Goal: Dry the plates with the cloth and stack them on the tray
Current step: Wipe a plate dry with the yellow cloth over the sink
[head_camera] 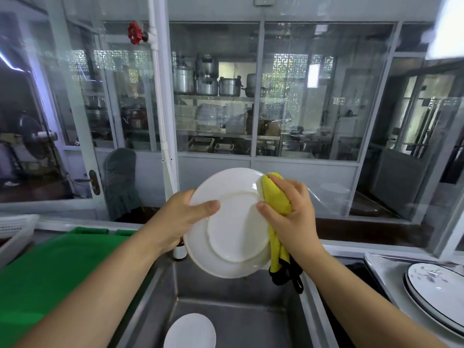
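Observation:
A white plate [233, 222] is held tilted above the steel sink [241, 315], its underside towards me. My left hand [183, 217] grips its left rim, thumb across the back. My right hand [291, 212] holds a yellow cloth [275, 197] with black trim, wrapped over the plate's right rim. Another white plate [190, 331] lies at the bottom of the sink. At the right, a stack of patterned plates [437, 285] rests on a metal tray [384, 270].
A green board [55, 267] covers the counter on the left, with a white basket [15, 229] behind it. A small bottle [179, 251] stands at the sink's back edge. A glass partition with a white pipe [160, 101] rises behind the counter.

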